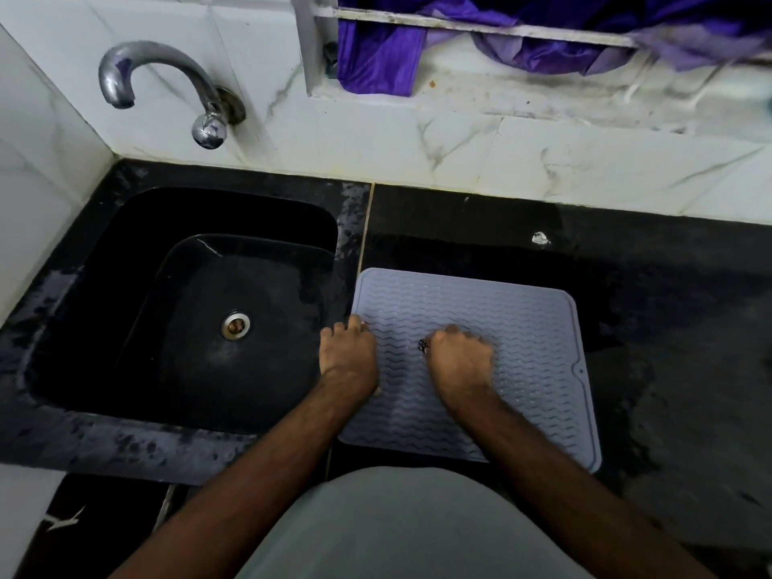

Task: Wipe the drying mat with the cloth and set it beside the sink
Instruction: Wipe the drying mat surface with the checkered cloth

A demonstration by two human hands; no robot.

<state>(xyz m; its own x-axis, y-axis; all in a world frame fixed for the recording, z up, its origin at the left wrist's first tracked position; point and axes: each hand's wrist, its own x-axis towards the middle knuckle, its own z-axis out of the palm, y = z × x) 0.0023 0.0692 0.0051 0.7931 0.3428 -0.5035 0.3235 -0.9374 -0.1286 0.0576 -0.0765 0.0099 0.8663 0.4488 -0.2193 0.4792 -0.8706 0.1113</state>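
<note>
The mat [501, 328] lies flat on the tabletop [668, 328], just right of the sink [188, 286]. My left hand [349, 353] curls over its left edge. My right hand [461, 357] is fisted on its middle; something dark peeks out, too small to tell.

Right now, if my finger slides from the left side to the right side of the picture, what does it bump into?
Sink → left hand at the mat's left edge → right hand, curled on the drying mat → bare dark counter. The tap sits above the sink, on the wall.
</note>
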